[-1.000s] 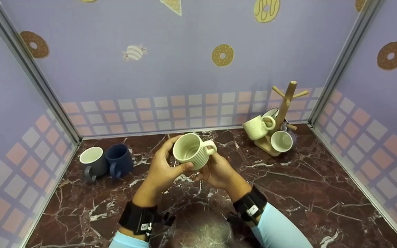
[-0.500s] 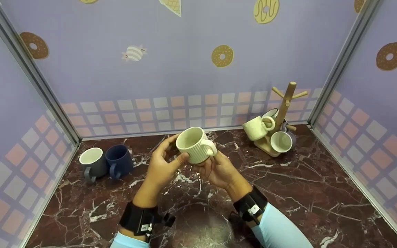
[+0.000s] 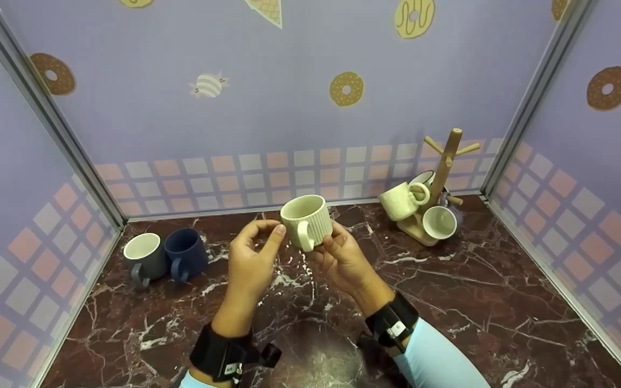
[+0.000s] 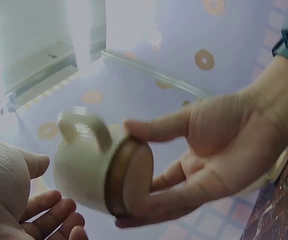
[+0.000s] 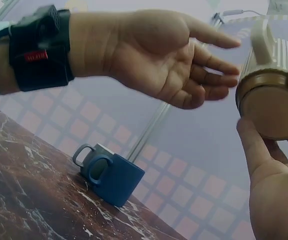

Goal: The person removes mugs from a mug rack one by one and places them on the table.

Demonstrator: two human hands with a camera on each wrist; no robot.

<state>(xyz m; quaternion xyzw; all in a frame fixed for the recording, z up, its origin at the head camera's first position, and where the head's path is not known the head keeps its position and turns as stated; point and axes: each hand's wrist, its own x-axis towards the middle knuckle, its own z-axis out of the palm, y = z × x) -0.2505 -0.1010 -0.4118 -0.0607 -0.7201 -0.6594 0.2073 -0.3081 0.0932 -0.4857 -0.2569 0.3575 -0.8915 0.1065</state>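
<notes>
A cream ribbed mug (image 3: 318, 223) is held up over the table, its opening tilted upward and its handle facing the person. My right hand (image 3: 347, 263) grips it low down, thumb on one side and fingers beneath; the left wrist view shows this grip near the brown band at the mug's base (image 4: 119, 175). My left hand (image 3: 251, 261) is at the mug's left side, fingers relaxed and apart from the thumb. In the right wrist view the left fingertips (image 5: 231, 80) are right by the mug's wall, not wrapped round it.
At the left stand a grey mug (image 3: 147, 258) with a white inside and a dark blue mug (image 3: 187, 250). A wooden mug tree (image 3: 452, 145) at the back right bears several mugs, among them a cream one (image 3: 401, 202). Patterned walls enclose the marble table (image 3: 504, 302).
The mug has risen slightly and turned, so its handle has swung from the right to the front. My left hand has loosened from the mug's side and drawn a little left.
</notes>
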